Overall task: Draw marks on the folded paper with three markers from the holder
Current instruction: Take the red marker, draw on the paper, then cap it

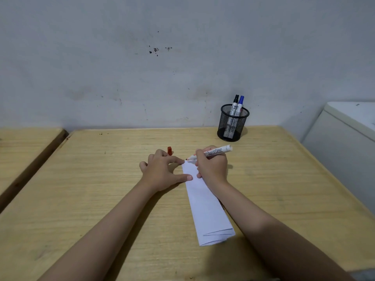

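A long folded white paper lies on the wooden table, slanting from the centre toward the near right. My right hand grips an uncapped white marker; its red tip touches the paper's far corner. My left hand rests beside the paper with fingers spread, thumb and forefinger pressing its left edge. The red cap sticks up just behind my left hand's fingers; I cannot tell whether the hand holds it. A black mesh holder at the back right contains a black-capped marker and a blue-capped marker.
A second wooden table stands to the left across a narrow gap. A white cabinet sits off the right edge. A stained grey wall runs right behind the table.
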`<state>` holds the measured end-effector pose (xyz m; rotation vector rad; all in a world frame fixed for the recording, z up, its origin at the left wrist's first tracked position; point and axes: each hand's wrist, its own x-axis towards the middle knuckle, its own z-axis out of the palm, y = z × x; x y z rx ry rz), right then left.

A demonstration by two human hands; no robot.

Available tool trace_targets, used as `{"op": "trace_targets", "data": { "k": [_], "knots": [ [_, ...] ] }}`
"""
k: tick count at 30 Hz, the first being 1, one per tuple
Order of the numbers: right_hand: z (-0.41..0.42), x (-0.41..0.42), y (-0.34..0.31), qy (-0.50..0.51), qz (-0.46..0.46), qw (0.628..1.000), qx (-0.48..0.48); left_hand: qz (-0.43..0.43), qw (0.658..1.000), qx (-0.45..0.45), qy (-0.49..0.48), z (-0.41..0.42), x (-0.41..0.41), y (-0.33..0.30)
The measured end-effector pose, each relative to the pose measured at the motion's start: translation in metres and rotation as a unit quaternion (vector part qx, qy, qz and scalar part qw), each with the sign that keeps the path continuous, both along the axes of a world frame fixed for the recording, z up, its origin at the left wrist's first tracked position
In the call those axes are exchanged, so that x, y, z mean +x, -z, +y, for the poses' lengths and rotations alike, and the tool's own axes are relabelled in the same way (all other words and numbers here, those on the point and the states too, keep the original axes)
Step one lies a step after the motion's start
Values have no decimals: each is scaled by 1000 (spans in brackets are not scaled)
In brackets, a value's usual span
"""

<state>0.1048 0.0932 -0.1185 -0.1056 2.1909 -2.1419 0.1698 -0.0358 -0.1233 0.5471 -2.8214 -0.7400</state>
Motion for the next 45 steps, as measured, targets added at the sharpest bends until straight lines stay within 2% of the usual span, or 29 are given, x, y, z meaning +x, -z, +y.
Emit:
{"op": "trace_targets", "data": {
  "k": [7, 15, 22, 29, 33, 36, 41, 45],
  "knots": [
    [-3, 0, 6, -19, 55, 996, 69, -8, 999, 41, 4, -4, 1, -4],
    [-4, 0, 4, -33, 42, 996, 78, -27, 999, 36, 4, -5, -1, -7],
    [0, 2, 0, -46, 30, 996, 68, -39, 999, 23, 4, -5, -1, -8],
    [3, 0, 3, 10, -3, 999, -32, -40, 999, -20, 15, -3, 0, -7],
    [-2, -2, 7, -8, -5, 999, -46, 16, 998, -44, 28, -6, 0, -5],
    [-4, -4, 10, -22, 9, 999, -44, 74, 997, 9, 5, -8, -3, -10],
    [-4, -4, 11, -41, 25, 998, -32, 69, 997, 25, -31, -18, -18, -10],
    [-3, -3, 10, -46, 20, 998, -34, 93, 992, 74, -46, -23, -26, -6]
  ]
}}
